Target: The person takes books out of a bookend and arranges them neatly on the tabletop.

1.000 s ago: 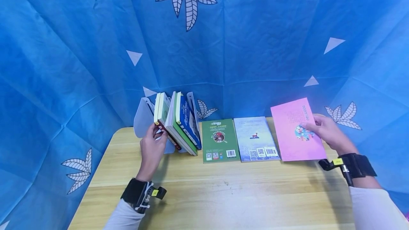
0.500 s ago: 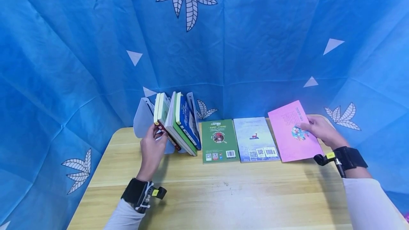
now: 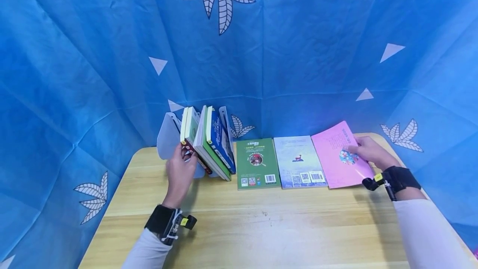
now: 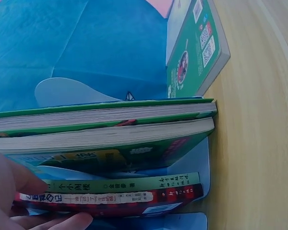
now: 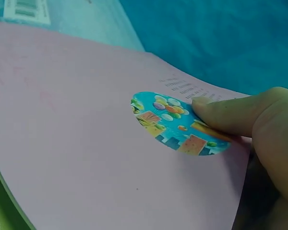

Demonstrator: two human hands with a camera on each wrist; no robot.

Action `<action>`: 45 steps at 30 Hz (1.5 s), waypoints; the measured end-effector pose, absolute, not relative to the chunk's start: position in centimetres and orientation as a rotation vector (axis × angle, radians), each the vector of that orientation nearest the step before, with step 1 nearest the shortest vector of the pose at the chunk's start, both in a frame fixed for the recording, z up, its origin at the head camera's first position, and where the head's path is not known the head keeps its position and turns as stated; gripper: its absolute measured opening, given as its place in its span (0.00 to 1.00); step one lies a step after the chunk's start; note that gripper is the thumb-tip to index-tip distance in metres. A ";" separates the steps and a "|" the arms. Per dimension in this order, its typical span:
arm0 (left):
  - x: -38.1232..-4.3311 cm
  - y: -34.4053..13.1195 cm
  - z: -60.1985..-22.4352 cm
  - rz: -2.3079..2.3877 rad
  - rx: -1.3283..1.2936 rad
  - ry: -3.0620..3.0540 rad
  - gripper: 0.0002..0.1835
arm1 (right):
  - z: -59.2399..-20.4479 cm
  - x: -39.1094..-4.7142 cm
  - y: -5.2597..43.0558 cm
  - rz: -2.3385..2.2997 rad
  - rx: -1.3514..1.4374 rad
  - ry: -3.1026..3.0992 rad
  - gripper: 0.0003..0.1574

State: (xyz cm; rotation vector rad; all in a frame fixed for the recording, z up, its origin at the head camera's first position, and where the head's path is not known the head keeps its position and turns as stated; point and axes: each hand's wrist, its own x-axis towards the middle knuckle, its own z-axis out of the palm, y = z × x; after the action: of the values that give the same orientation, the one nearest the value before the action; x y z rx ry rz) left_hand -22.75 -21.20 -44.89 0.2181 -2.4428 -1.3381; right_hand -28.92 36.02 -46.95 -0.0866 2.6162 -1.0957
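My right hand (image 3: 375, 152) holds a pink book (image 3: 330, 157) by its right edge, thumb on top beside the round picture (image 5: 170, 127); the fingers beneath are hidden. The book's right side looks slightly raised above the table, at the right end of a row of books. On the left, my left hand (image 3: 181, 175) grips a dark red book (image 4: 170, 196) and a pale green-spined book (image 4: 139, 184) between thumb and fingers. Both stand tilted in a white bookend (image 3: 167, 136), beside a thick white-paged book (image 3: 200, 144) and a blue-covered book (image 3: 220, 140).
A green book (image 3: 257, 165) and a pale blue book (image 3: 298, 161) lie flat, back covers up, between the bookend and the pink book. A blue curtain (image 3: 298, 53) hangs behind the wooden table (image 3: 284, 227).
My right hand has moved left and lower with the pink book, bringing it closer to the table and to the pale blue book. My left hand keeps its grip in about the same place.
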 end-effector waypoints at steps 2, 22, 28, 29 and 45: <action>-22.7 -21.0 -44.9 -1.308 0.204 -2.438 0.30 | -47.0 -29.0 35.9 -1.080 -0.080 2.622 0.33; -23.0 -20.2 -45.8 -1.144 0.181 -2.318 0.25 | -48.7 -29.9 35.3 -0.979 0.080 2.666 0.31; -23.2 -20.2 -46.1 -1.107 0.186 -2.294 0.21 | -48.7 -29.8 35.1 -0.987 0.116 2.656 0.31; -23.2 -20.1 -46.2 -1.100 0.189 -2.289 0.20 | -48.7 -29.8 35.2 -0.990 0.119 2.660 0.31; -22.8 -20.3 -46.3 -1.044 0.229 -2.277 0.18 | -49.1 -29.9 35.2 -0.869 0.171 2.758 0.31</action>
State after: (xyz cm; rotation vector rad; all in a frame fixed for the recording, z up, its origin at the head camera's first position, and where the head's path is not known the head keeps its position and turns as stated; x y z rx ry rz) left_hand -22.82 -20.31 -46.25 0.2290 -2.2765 -1.0438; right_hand -29.95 35.23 -49.09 0.1712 2.7578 -0.8692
